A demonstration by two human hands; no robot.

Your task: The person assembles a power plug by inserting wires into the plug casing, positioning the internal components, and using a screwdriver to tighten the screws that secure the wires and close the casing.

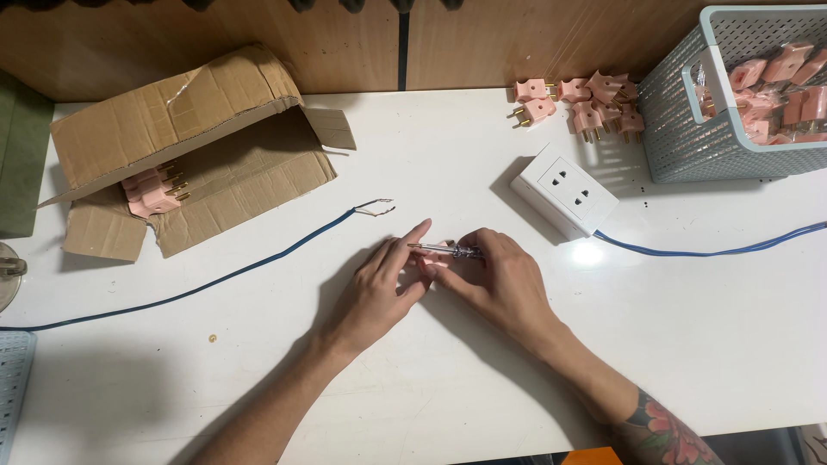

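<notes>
In the head view both hands meet at the middle of the white table [431,387]. The left hand [379,288] lies palm down with its fingers held close together and stretched toward the right; the index fingertip reaches up to the metal shaft of a small screwdriver [444,251]. The right hand [500,275] comes in from the near right, its fingers curled and pinched around the screwdriver's dark, clear handle end. The screwdriver lies nearly level, its shaft pointing left across the tips of the left fingers. Just under it, between the two sets of fingertips, a bit of pink shows, a small pink plug [441,258] mostly hidden by the hands; how exactly it is gripped cannot be told.

To the far right of the hands sits a white socket block [564,191] with a blue cable [715,250] running off to the right edge. Beyond it, a cluster of loose pink plugs [586,103] with brass pins lies against the wooden wall, next to a grey perforated basket [689,112] holding more pink plugs in wrappers. At far left an open cardboard box [198,146] holds a few more pink plugs. A second dark blue wire [215,280] runs from the left edge to a stripped, split end just left of the left hand.
</notes>
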